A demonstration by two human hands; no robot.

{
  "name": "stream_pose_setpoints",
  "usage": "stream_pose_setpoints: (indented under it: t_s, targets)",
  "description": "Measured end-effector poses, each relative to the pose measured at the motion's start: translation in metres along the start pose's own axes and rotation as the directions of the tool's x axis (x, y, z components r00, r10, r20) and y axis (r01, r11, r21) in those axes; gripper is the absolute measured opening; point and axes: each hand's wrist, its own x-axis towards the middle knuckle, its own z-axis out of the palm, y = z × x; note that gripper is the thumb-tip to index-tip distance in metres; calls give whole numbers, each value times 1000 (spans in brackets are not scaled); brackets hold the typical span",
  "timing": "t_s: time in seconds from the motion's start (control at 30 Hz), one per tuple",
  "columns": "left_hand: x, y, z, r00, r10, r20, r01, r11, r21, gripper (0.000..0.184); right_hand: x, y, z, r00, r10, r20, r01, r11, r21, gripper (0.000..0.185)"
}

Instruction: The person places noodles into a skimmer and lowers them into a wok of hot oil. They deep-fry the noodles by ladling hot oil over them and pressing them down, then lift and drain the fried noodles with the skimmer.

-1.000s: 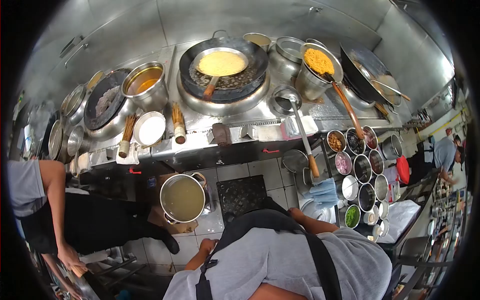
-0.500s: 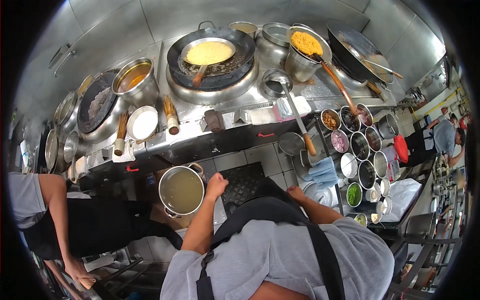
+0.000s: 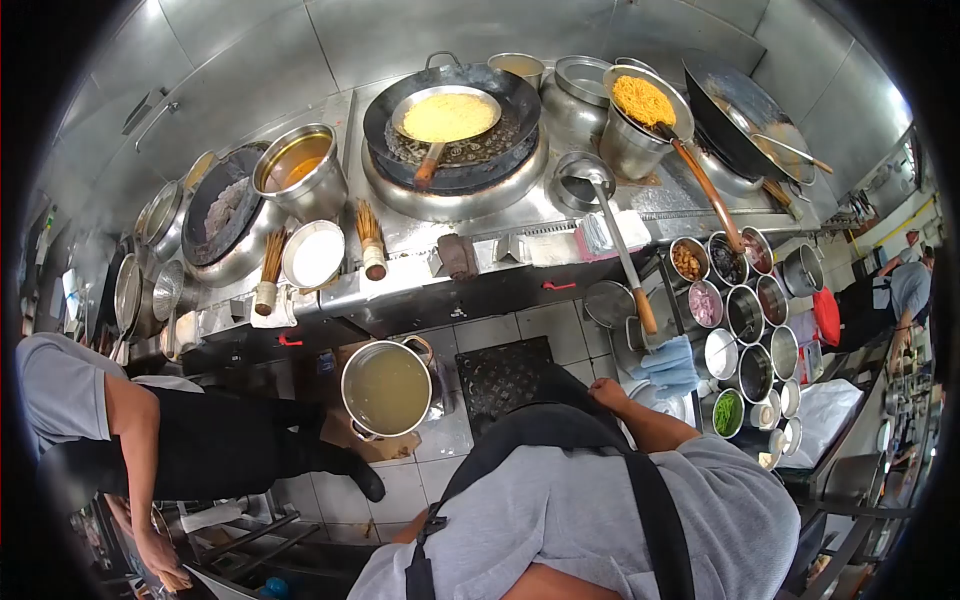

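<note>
The right hand [image 3: 605,392] hangs near the blue cloth [image 3: 668,368]; whether it is spread or closed, I cannot tell. The left hand is out of sight. Beyond, the ladle [image 3: 622,238] overhangs the worktop [image 3: 490,220], bowl toward the wall [image 3: 550,28], long handle slanting rightward toward the person.

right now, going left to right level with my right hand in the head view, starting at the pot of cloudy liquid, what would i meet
round steel pot of cloudy liquid → black textured floor mat → your bare right hand → light-blue cloth → round steel tin of green contents
</note>
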Motion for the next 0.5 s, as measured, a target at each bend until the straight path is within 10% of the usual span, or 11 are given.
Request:
stream_pose_setpoints:
  t_s: [0.27,0.37,0.5]
  targets:
    - [-5,33,-3,882,-87,-463,97,995,-2,43,43,18,10,989,-133,70,137,989,-58,29]
    - [20,89,-41,615,150,-774,-80,988,128,49,60,30,20,901,-408,148,426,895,-130,26]
    - [-8,217,-161,21,455,-890,-429,809,403,55,70,6,-6,850,-501,161,523,840,-148,19]
